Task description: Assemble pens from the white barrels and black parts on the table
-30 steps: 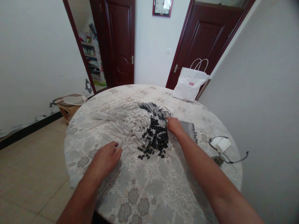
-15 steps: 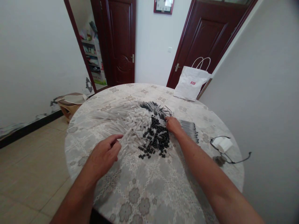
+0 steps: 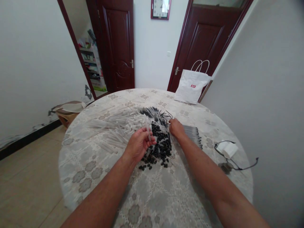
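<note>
My left hand [image 3: 140,142] is over the middle of the pile, palm partly up. Its thumb and fingers close on a whitish pen barrel [image 3: 148,132] that stands nearly upright. My right hand [image 3: 176,128] rests at the pile's right edge with curled fingers, beside the dark-filled pen refills [image 3: 155,113]; what it pinches is hidden. Small black pen parts [image 3: 163,148] lie heaped between the hands. Many pale pen barrels [image 3: 111,125] fan out to the left. Pens [image 3: 193,134] lie in a neat row right of my right hand.
A patterned cloth covers the round table [image 3: 152,199]. Eyeglasses [image 3: 234,163] lie at the right beside a white block-like item [image 3: 229,148] and a small dark object [image 3: 225,167]. A white paper bag [image 3: 192,87] stands at the back right. A stool [image 3: 67,112] is at the left.
My left hand has moved right, from the pile's left edge to its middle, and now grips a pen barrel. My right hand stays at nearly the same spot.
</note>
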`<state>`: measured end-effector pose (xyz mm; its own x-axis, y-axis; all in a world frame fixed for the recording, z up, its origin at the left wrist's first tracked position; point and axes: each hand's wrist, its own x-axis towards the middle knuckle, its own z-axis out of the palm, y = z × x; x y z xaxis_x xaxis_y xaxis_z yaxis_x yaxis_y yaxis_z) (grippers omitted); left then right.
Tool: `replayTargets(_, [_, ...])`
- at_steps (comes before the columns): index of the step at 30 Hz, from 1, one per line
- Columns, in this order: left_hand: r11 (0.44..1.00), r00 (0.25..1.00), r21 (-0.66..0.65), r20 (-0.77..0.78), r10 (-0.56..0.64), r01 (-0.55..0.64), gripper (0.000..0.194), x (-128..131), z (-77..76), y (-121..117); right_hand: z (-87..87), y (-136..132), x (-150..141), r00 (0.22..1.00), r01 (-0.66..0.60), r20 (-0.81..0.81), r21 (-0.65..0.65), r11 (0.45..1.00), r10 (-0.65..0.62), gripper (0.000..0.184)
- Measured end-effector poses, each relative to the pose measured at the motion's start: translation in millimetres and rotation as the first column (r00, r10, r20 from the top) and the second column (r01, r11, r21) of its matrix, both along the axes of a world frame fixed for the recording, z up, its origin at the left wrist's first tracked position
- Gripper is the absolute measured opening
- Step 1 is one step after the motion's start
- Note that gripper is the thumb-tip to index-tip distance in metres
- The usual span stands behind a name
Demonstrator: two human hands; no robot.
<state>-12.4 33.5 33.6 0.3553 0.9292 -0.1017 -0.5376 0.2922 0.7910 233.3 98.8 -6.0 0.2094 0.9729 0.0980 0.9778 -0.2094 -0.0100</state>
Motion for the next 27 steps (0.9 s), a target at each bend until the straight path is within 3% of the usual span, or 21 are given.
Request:
replayTargets(5, [0.999, 0.999, 0.039, 0.002, -0.035, 0.035, 0.024, -2, -9.3, -7, -3.4, 3, -2, 0.999, 0.052, -0.006, -0.036, 0.998, -0.052, 0.035])
replayTargets(10, [0.999, 0.999, 0.046, 0.043, 0.02, -0.022, 0.039, -6, -11.8, -3, 4.7, -6, -10, 0.999, 0.026, -0.036, -0.017, 1.0, -0.027, 0.031])
replayTargets(16, [0.993, 0.99, 0.045, 0.092, 0.108, -0.113, 0.021, -11, -19.1, 3, 26.6, -50, -24, 0.989, -0.102, -0.094, 0.112, 0.988, 0.113, 0.029])
replayTargets(18, [0.992, 0.989, 0.038, 0.091, 0.118, -0.122, 0.022, -12, -19.4, 3, 31.5, -75, -33, 0.951, -0.195, -0.194, 0.228, 0.954, 0.24, 0.029])
replayTargets(20, [0.993, 0.989, 0.017, 0.086, 0.117, -0.119, 0.026, -12, -18.3, 2, 32.9, -101, -43, 0.855, -0.278, -0.332, 0.354, 0.893, 0.398, 0.027])
replayTargets(22, [0.993, 0.991, 0.009, 0.076, 0.114, -0.115, 0.03, -11, -16.4, 0, 30.8, -123, -52, 0.789, -0.309, -0.392, 0.414, 0.856, 0.474, 0.025])
replayTargets(27, [0.994, 0.995, 0.067, 0.053, 0.088, -0.092, 0.035, -9, -12.7, -4, 19.5, -142, -62, 0.806, -0.411, -0.238, 0.435, 0.801, 0.543, 0.028])
